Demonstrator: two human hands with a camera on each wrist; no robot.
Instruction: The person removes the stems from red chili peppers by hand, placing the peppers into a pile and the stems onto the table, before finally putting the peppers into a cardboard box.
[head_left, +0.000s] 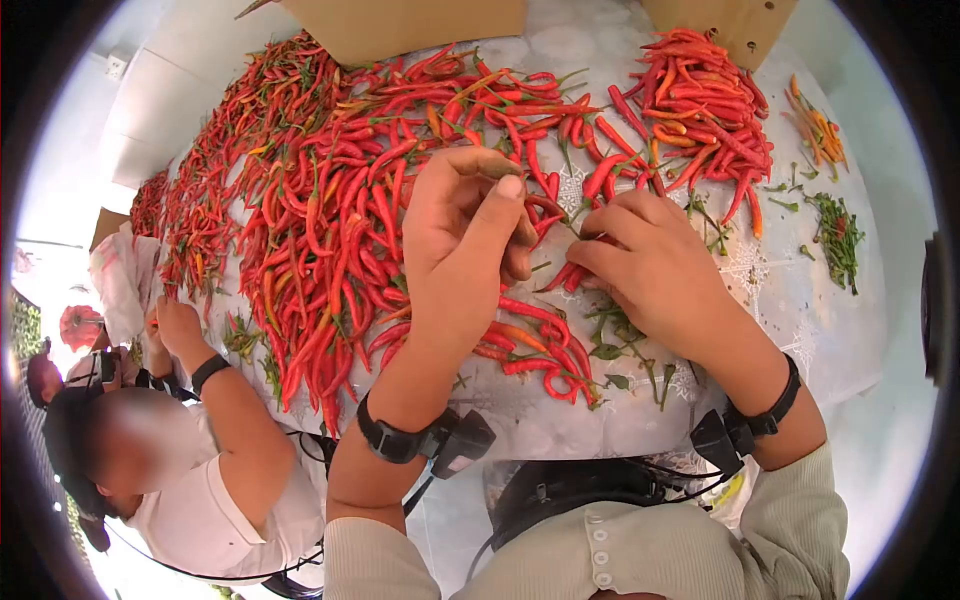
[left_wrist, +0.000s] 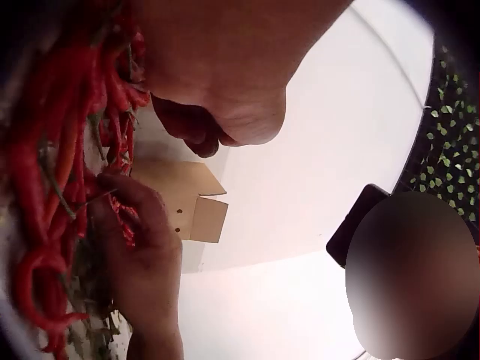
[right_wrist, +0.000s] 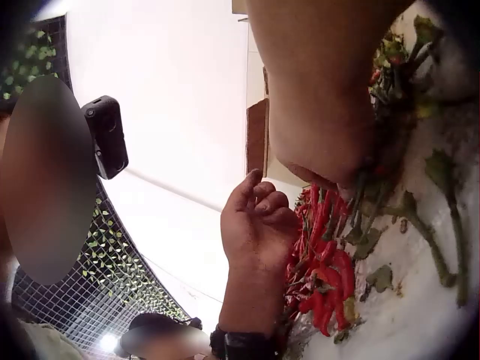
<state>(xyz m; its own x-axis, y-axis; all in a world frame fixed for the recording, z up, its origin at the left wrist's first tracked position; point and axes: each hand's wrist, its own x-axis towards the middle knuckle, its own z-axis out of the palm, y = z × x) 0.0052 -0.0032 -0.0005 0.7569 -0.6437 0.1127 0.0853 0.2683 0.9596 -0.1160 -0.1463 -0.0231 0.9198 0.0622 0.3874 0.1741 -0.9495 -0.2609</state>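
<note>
My left hand (head_left: 460, 235) is raised over the red chili peppers (head_left: 340, 220), fingers curled and thumb by the index fingertip. Nothing shows between its fingers in the right wrist view, where this hand (right_wrist: 259, 232) is seen palm-on. Just right of it, my right hand (head_left: 650, 265) bends low over the cloth and pinches a red chili pepper (head_left: 574, 276), largely hidden by its fingers. A thin stem (left_wrist: 94, 199) pokes out from the right hand (left_wrist: 142, 247) in the left wrist view. More chilies (head_left: 540, 345) lie just below the two hands.
A smaller heap of chilies (head_left: 705, 110) sits at the back right, near plucked green stems (head_left: 838, 235) and a few orange chilies (head_left: 817, 128). Cardboard boxes (head_left: 410, 25) stand along the back edge. At left, another person (head_left: 230, 460) works at the same table.
</note>
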